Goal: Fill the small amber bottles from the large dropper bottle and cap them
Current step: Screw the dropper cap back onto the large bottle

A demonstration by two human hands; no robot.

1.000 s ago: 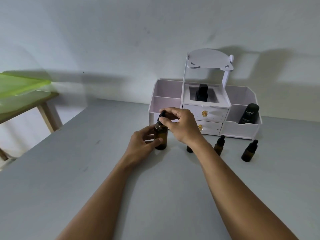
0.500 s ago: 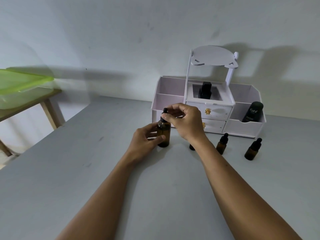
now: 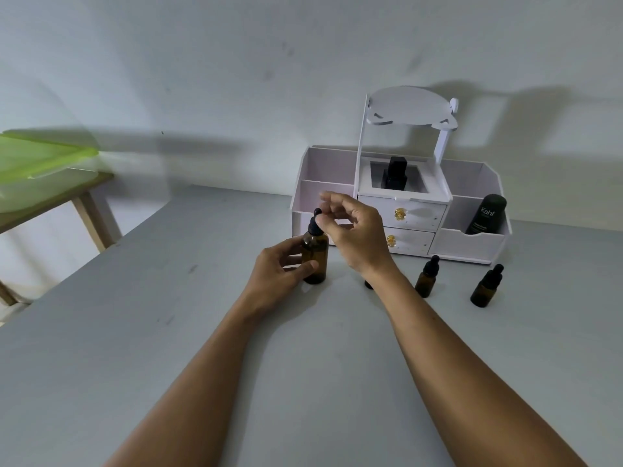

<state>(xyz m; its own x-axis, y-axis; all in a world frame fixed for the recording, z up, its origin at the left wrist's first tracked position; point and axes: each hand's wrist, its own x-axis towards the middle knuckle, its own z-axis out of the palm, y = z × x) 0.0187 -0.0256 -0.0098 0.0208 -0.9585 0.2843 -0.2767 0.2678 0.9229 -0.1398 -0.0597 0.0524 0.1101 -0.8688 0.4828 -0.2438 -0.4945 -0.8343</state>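
Barely visible behind R hand (image 3: 357,234) — sm. bottle (image 3: 368,284); L fingers (image 3: 305,267) round lg. bottle (image 3: 315,254), R fingers (image 3: 332,198) loose.

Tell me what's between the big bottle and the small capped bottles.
Head view: the right hand and wrist cross there, half hiding a small dark thing.

Dim, soft shadows on the wall (image 3: 236,62), wide-angle bending at edges

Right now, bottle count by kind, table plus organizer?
Large amber dropper bottle: 1
Small amber dropper bottles: 2
Dark base behind the right wrist, likely another small one: 1
Black Kahf bottle: 1
Black square-capped bottle: 1
Total: 6
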